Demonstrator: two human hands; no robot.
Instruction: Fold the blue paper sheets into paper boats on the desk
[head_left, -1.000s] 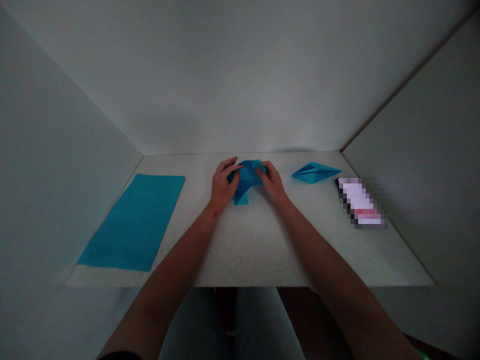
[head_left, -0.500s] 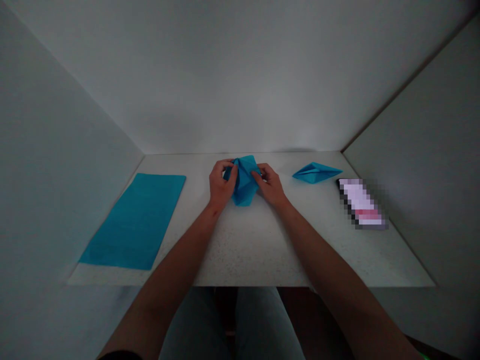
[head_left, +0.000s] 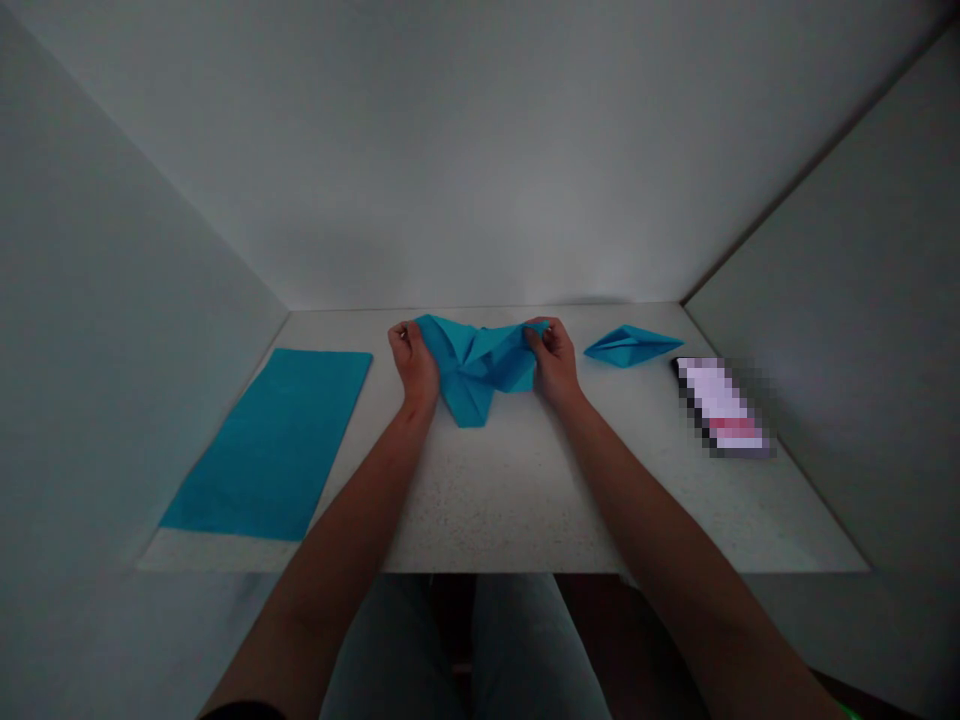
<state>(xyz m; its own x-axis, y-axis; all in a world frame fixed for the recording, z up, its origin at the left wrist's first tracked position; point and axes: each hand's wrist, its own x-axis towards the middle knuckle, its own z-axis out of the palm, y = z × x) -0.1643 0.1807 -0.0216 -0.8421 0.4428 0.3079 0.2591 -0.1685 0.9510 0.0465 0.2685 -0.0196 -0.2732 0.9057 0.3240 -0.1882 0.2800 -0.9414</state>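
A partly folded blue origami paper (head_left: pixel 476 365) spreads between my hands at the middle of the white table. My left hand (head_left: pixel 412 365) pinches its left corner. My right hand (head_left: pixel 553 362) grips its right corner, pulling the sheet wide. Creases and overlapping flaps show across the paper, and its lower point rests near the table. To the right of my right hand lies a finished blue folded paper boat shape (head_left: pixel 632 346). A flat blue paper sheet (head_left: pixel 266 445) lies at the left, away from both hands.
A phone-like object (head_left: pixel 721 408), pixelated by blurring, lies at the right of the white table (head_left: pixel 510 500). White walls (head_left: pixel 135 250) enclose the table at the left, back and right. The table's front edge runs just beyond my forearms.
My hands have moved apart sideways, and the folded paper has opened out wide between them, from a compact diamond shape to a broad spread form.
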